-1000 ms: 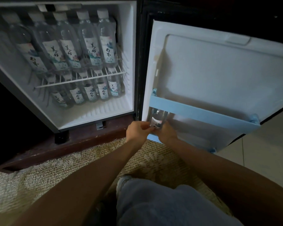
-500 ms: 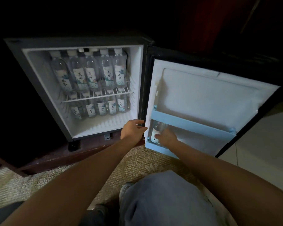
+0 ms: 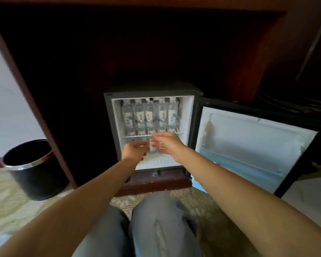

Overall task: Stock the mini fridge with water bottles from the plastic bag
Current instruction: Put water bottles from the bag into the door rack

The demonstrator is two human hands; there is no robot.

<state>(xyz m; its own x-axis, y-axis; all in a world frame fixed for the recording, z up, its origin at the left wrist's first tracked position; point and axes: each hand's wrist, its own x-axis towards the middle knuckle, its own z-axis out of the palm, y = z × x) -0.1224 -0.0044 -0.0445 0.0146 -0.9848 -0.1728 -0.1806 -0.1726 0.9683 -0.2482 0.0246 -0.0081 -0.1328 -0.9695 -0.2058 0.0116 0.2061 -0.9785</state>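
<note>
Your two hands were out in front of the mini fridge [image 3: 107, 115], low down, just under its wire shelf [image 3: 174, 132]. Your left hand [image 3: 132, 151] had its fingers curled loosely and your right hand [image 3: 167, 143] had its fingers spread out flat. Both were blurry. A water bottle [image 3: 152, 149] showed between them, but you could not tell if either hand was really holding it or only near it.

Here is what I think could have gone wrong. The space under the shelf was already crowded. If you pushed that bottle in fast, it could have knocked its neighbors over like pins. If your fingers were loose, the bottle could have slipped and rolled out onto the carpet [image 3: 26, 206] in front of the fridge. The door [image 3: 248, 138] stood wide open to the right of the fridge, and your right arm could have bumped it.

Now the count. Five bottles [image 3: 149, 117] stood in a row on top of the shelf. The bottles under the shelf were mostly hidden by your hands, so I could not count them. There was one light blue door rack [image 3: 239, 160], and it looked empty. One black bin [image 3: 33, 167] stood to the left of the fridge. No plastic bag was in view.
</note>
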